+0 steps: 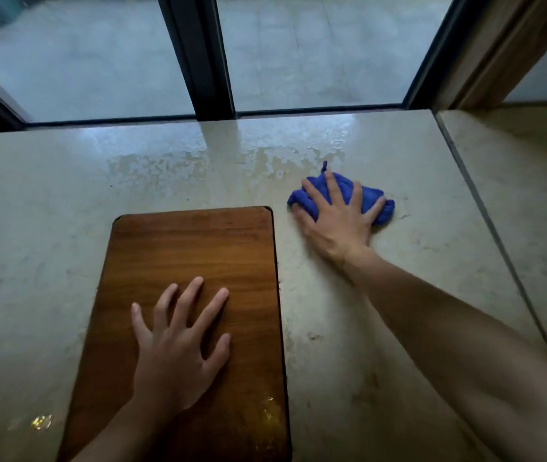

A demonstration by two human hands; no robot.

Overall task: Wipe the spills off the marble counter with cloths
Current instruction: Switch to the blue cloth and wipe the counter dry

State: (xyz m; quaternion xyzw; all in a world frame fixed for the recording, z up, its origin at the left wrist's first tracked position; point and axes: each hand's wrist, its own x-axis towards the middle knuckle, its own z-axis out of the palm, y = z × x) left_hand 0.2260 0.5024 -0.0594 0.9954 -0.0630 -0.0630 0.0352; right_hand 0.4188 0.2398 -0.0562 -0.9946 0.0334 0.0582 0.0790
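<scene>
Right hand [335, 218] presses flat with spread fingers on the bunched blue cloth [370, 198] just right of the wooden board [195, 248], while the left hand [178, 348] lies spread on that board, so I think pushing firmly toward the wet patch [198, 158] behind the board works best.

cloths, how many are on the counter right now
1. A crumpled blue cloth lies on the marble counter under the right hand, right of the wooden board. The left hand rests flat on the board, with no cloth. None other visible.
</scene>
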